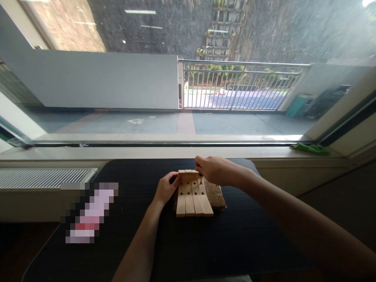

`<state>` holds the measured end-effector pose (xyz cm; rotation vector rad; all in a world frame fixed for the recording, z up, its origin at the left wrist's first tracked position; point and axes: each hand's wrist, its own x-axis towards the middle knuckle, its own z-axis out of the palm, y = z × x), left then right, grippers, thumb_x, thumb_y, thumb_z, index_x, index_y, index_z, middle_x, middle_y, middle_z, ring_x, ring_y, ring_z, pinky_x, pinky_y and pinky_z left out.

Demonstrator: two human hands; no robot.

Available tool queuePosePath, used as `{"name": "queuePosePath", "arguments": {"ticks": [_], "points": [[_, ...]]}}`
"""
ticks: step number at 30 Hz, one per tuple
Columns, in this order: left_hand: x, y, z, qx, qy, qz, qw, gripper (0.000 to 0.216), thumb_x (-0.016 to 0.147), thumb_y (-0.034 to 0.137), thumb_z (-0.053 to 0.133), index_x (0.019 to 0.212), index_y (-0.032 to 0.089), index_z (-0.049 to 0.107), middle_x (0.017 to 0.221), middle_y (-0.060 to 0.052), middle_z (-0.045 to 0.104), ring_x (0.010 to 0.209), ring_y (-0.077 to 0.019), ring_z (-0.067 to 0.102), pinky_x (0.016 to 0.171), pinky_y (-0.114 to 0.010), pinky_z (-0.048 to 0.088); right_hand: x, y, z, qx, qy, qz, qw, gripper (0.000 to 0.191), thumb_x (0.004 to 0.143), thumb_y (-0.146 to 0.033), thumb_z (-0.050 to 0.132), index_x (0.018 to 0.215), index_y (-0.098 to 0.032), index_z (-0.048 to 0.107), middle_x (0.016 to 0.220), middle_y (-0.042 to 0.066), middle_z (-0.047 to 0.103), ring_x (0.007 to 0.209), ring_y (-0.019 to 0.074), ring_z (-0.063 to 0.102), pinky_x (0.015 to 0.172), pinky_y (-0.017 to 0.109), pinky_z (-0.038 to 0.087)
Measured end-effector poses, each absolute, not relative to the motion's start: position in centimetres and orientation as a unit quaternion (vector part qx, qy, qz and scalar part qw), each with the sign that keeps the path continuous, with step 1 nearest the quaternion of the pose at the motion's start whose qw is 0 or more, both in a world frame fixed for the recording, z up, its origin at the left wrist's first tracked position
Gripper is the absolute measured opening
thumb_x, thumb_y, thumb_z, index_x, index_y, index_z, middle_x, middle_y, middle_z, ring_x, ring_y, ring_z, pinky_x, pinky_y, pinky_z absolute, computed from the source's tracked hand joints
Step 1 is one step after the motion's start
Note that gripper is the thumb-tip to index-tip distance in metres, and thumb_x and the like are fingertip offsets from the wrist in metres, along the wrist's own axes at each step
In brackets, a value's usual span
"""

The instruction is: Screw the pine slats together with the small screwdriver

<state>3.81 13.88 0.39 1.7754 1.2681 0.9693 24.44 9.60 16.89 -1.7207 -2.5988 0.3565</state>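
Several pale wooden slats (190, 203) lie side by side, with two rows of dark holes across them and a raised piece along the far end. My left hand (167, 188) grips their far left edge between thumb and fingers. At the far right corner my right hand (212, 169) is closed around a screwdriver (201, 178), most of it hidden by the fingers. Its thin metal end points down at a hole in the rightmost slat. Under the slats, sticking out to the right, is a brown board (216, 195) dotted with holes or small bits.
The black table (235, 246) carries the work. A blurred-out pinkish item (93, 211) lies on its left side. Behind stand a window sill (141, 152) with a green cloth (310, 149) and a large window. A white radiator (47, 178) is at the left.
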Motion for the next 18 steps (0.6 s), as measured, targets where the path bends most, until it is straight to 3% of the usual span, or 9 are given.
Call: {"name": "queuePosePath", "arguments": {"ticks": [9,12,15,18], "points": [[3.7,14.0,0.3,0.694,0.489,0.388,0.358,0.037,0.083,0.052,0.058,0.094,0.019,0.07,0.092,-0.006,0.075,0.086,-0.0237,0.069,0.077,-0.032,0.053,24.3,9.5,17.2,-0.558,-0.821,0.118,-0.003,0.025,0.097,-0.033,0.04,0.1,-0.015,0.057,0.074,0.008,0.064,0.054,0.0135,0.045,0.048,0.028,0.025],[4.0,13.7,0.7,0.674,0.491,0.448,0.322,0.034,0.083,0.046,0.058,0.097,0.017,0.069,0.097,-0.008,0.074,0.091,-0.0234,0.068,0.082,-0.034,0.053,24.3,9.4,17.1,-0.557,-0.823,0.111,0.0,0.026,0.098,-0.034,0.04,0.101,-0.015,0.057,0.074,0.008,0.065,0.054,0.0137,0.046,0.048,0.029,0.025],[5.0,12.0,3.7,0.614,0.506,0.553,0.246,0.026,0.086,0.037,0.053,0.092,0.016,0.068,0.097,-0.009,0.072,0.091,-0.0214,0.067,0.083,-0.034,0.053,24.3,9.3,17.1,-0.56,-0.82,0.118,-0.001,0.027,0.098,-0.035,0.039,0.102,-0.015,0.057,0.073,0.008,0.064,0.053,0.0136,0.045,0.047,0.028,0.026],[5.7,8.5,8.4,0.601,0.446,0.616,0.244,0.019,0.089,0.031,0.052,0.087,0.018,0.066,0.078,-0.003,0.07,0.074,-0.0166,0.066,0.071,-0.029,0.054,24.4,9.2,17.1,-0.563,-0.817,0.122,-0.005,0.028,0.098,-0.035,0.039,0.103,-0.015,0.057,0.074,0.008,0.065,0.054,0.014,0.045,0.047,0.028,0.026]]}}
